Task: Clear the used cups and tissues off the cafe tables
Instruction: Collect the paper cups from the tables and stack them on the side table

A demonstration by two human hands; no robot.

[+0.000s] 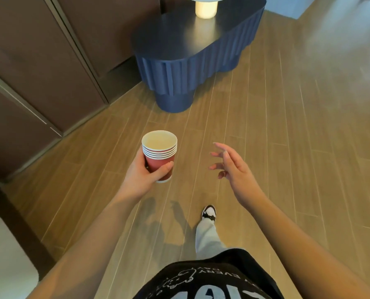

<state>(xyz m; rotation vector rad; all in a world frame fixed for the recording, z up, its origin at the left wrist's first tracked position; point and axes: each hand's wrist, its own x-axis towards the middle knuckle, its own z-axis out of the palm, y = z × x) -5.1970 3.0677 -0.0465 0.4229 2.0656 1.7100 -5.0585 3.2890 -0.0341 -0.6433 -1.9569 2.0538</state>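
Note:
My left hand [142,175] grips a stack of several nested red paper cups [160,155], upright, with white rims and a pale, empty inside. It holds them in the air above the wooden floor, in the middle of the view. My right hand [230,167] hovers to the right of the stack, fingers spread and holding nothing, a short gap away from the cups. No tissues are visible.
A dark blue fluted oval table [192,46] stands ahead, with a lit cream lamp [206,7] on it. Dark brown wall panels [39,61] run along the left. A white cushioned seat [5,255] sits at lower left. Wooden floor [287,126] stretches to the right.

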